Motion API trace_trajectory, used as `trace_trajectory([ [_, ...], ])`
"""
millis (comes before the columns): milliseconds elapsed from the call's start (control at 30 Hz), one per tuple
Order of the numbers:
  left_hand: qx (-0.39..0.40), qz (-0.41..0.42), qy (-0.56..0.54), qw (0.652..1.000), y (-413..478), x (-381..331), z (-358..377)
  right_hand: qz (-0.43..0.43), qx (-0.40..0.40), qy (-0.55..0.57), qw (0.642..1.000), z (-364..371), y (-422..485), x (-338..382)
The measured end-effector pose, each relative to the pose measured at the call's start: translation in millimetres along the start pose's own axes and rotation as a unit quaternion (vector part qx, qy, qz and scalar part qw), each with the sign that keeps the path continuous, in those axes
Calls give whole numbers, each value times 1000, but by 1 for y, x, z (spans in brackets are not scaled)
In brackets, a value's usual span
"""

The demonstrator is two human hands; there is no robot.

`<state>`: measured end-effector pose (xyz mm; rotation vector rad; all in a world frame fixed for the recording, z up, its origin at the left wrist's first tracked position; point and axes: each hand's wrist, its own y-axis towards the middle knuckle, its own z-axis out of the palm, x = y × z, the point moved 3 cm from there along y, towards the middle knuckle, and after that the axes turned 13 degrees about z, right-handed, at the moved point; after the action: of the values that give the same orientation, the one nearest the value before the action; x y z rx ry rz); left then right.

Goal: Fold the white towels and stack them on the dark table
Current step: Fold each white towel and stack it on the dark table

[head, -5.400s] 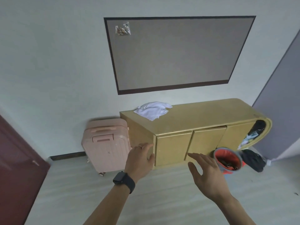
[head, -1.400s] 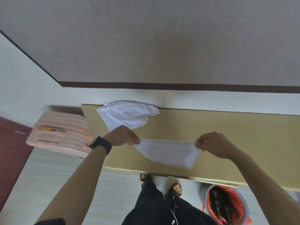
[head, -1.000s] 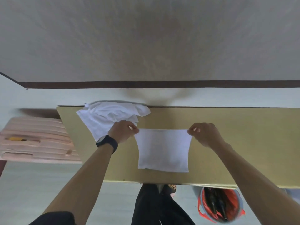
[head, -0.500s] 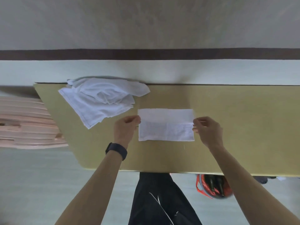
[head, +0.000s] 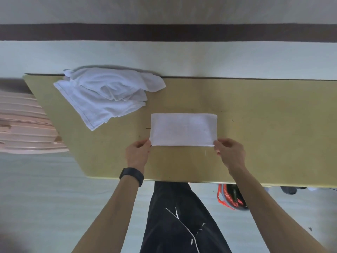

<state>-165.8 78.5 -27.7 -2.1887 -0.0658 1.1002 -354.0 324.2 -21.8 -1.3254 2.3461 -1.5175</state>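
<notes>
Pale wall [head: 182, 57] crossed by a dark horizontal band [head: 164, 32] backs a tan, matte tabletop [head: 264, 125], whose right end runs out of frame. Over its near half, the left hand [head: 137, 154] pinches the near left corner of a folded white towel [head: 183, 130] between thumb and curled fingers [head: 144, 143]. The right hand [head: 230, 152] pinches the near right corner in the same way. How far the fingertips reach under the cloth cannot be made out.

That towel lies flat near the middle of the tabletop, a neat rectangle with its long side running left to right and a fine woven grain. A black watch band [head: 131, 176] circles the left wrist.

Farther out, at the far left corner and up against the wall, sits a crumpled pile of white towels [head: 107, 95], soft and creased with a stitched hem, apart from the folded one. Left of the table, a pink ribbed suitcase [head: 23, 128] is cut off by the frame. Below the near edge are dark trousers [head: 178, 216] with thin white marks, and a red-rimmed bucket [head: 231, 196] half hidden by the right forearm and the tabletop; its dark contents are unclear.
</notes>
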Motion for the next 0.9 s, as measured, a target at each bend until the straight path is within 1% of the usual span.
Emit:
trace_trajectory([
  [100, -7, 12, 17, 1000, 2, 7, 0, 0, -5, 4, 1000, 3, 1, -4],
  [333, -17, 54, -7, 998, 4, 4, 3, -17, -30, 32, 999, 3, 2, 2],
  [400, -17, 55, -1, 998, 5, 3, 4, -21, -37, 29, 999, 3, 2, 4],
  [633, -27, 40, 52, 997, 6, 8, 8, -18, -51, 2, 999, 3, 2, -1],
  [800, -28, 71, 94, 993, 8, 1, 9, -26, -56, -6, 998, 4, 3, -2],
  [900, -25, 108, 125, 986, 7, 0, 9, -41, -64, -22, 997, 6, 4, -3],
])
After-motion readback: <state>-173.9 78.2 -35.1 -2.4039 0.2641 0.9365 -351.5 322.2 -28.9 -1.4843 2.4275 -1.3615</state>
